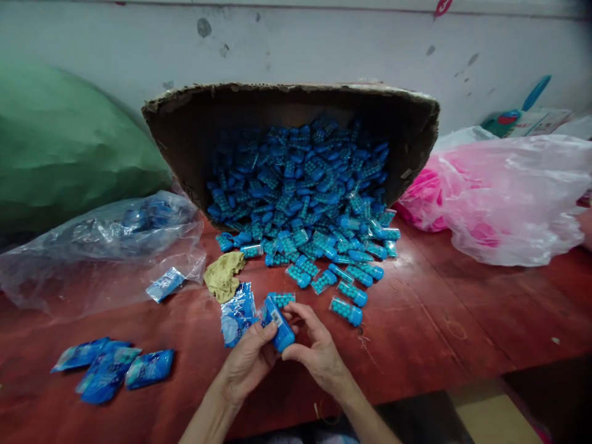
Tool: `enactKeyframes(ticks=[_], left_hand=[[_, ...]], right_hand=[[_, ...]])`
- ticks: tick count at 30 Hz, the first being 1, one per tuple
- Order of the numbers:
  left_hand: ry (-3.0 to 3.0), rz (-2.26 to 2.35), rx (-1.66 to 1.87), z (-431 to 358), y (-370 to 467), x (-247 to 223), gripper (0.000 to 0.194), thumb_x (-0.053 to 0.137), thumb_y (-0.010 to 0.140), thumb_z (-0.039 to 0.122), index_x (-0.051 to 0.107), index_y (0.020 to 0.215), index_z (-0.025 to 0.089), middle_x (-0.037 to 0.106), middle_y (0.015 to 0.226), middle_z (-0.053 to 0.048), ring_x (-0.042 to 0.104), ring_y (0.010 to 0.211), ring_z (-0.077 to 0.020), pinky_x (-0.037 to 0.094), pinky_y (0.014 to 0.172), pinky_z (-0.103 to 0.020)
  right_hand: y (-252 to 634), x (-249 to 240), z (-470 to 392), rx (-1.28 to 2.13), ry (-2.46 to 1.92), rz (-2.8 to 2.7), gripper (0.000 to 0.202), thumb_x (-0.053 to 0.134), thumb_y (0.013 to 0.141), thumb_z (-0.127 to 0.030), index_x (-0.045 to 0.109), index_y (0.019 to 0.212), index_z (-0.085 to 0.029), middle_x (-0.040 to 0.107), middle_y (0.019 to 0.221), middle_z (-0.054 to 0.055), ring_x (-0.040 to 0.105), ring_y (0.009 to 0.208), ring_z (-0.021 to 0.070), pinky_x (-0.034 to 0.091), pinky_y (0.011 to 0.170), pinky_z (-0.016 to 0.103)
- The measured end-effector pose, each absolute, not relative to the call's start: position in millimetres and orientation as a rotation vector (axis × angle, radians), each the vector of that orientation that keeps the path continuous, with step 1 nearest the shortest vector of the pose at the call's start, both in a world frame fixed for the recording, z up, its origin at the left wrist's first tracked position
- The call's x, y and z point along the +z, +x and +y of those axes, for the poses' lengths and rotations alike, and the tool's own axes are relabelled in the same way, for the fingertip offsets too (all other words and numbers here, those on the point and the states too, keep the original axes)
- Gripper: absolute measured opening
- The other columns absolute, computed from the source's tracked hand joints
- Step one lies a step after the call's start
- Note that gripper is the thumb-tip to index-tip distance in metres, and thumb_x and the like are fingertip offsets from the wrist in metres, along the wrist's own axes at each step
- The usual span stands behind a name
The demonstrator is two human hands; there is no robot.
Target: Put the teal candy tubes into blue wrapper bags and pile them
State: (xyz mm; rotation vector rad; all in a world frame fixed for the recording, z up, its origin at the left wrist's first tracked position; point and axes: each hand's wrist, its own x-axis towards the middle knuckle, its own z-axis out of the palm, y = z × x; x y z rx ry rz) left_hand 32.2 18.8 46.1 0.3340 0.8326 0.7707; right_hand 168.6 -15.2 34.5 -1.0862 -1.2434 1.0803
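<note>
A blue pack with a barcode label [279, 325] is between my two hands near the table's front. My left hand [252, 357] grips it from the left, thumb on its face. Beside its right end, my right hand [319, 351] has thumb and forefinger apart, the thumb close to the pack's lower end; whether it touches is unclear. Just left of the pack lie flat blue printed sachets [238, 314]. Behind my hands, clear containers with blue caps and blue-green beads [346, 310] spill from a cardboard box [411, 154] lying on its side.
Filled blue sachets [149, 369] lie at the left front of the red table [435, 308]. A yellow cloth [224, 275] sits by the pile. Clear plastic [106, 246] holds blue items at left, below a green bag [69, 148]. A pink-filled bag [513, 191] stands right.
</note>
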Motion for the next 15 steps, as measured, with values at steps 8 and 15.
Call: enactKeyframes(ticks=[8, 15], left_hand=[[0.261, 0.89, 0.793, 13, 47, 46, 0.017, 0.068, 0.066, 0.024, 0.065, 0.081, 0.016, 0.068, 0.073, -0.003, 0.064, 0.071, -0.0157, 0.051, 0.066, -0.025], [0.21, 0.992, 0.856, 11, 61, 50, 0.016, 0.067, 0.067, 0.021, 0.063, 0.082, 0.017, 0.066, 0.072, 0.0, 0.06, 0.062, -0.0099, 0.051, 0.064, -0.024]], right_hand=[[172, 20, -11, 1.379, -1.012, -1.038, 0.051, 0.068, 0.066, -0.021, 0.054, 0.114, -0.028, 0.059, 0.108, 0.002, 0.057, 0.093, 0.0201, 0.048, 0.079, 0.033], [175, 20, -11, 1.284, -1.097, -1.111, 0.049, 0.065, 0.069, -0.017, 0.054, 0.116, -0.028, 0.06, 0.11, 0.002, 0.054, 0.103, 0.0209, 0.04, 0.092, 0.036]])
